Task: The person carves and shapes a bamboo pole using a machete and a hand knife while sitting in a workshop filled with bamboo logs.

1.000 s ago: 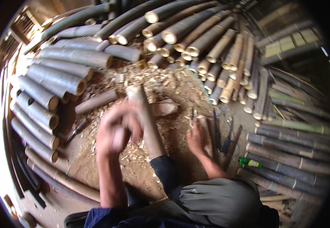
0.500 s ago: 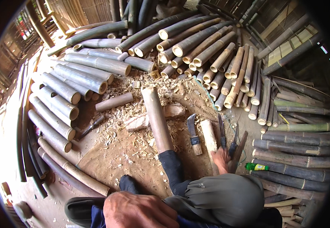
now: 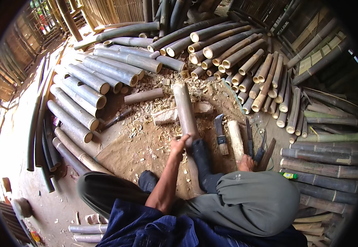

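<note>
The person wears a dark blue top at six o'clock, its sleeves ending above bare forearms, grey-green trousers over both knees at five o'clock, and dark socks near centre.

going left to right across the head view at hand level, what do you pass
left hand on the bamboo pole → curved knife → short pale log → right hand beside dark tools → small green bottle

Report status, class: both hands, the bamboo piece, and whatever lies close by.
Left hand gripping bamboo section near its lower end. Right hand down among tools beside curved knife. Wood chips strewn around.
</note>
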A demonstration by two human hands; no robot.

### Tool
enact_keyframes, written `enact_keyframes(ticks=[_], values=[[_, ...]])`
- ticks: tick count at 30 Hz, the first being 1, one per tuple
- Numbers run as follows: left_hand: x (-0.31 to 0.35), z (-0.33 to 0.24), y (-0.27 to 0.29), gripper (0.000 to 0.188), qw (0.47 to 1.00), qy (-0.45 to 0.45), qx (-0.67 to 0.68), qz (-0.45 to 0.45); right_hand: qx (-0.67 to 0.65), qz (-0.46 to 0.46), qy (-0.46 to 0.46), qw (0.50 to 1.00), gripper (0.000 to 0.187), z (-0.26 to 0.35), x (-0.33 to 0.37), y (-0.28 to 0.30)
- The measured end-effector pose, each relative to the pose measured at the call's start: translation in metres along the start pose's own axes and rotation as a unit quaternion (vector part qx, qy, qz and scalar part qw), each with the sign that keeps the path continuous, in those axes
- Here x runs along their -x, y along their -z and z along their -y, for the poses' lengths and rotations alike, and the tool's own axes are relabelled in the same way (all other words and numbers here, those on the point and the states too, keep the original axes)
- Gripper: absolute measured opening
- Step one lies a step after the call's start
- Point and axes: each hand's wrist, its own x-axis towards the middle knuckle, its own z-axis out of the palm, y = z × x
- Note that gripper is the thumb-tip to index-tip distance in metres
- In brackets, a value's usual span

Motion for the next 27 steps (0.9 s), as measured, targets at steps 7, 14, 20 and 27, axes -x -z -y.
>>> enact_keyframes(ticks=[7, 14, 20, 27], values=[[0.005, 0.009, -0.031, 0.062, 0.991, -0.113, 0.018, 0.066, 0.009, -0.051, 0.030, 0.998, 0.043, -0.024, 0.015, -0.006], [-0.012, 0.004, -0.005, 0.065, 0.993, -0.042, 0.037, 0.107, -0.008, 0.194, -0.129, 0.972, 0.050, 0.043, -0.020, 0.047], [-0.012, 0.014, -0.018, 0.062, 0.985, -0.014, 0.068, 0.159, -0.037, 0.177, -0.241, 0.954, 0.058, -0.034, -0.088, 0.105], [0.005, 0.002, -0.012, 0.079, 0.993, -0.043, -0.012, 0.109, 0.031, 0.312, -0.216, 0.925, 0.051, -0.048, -0.104, 0.074]])
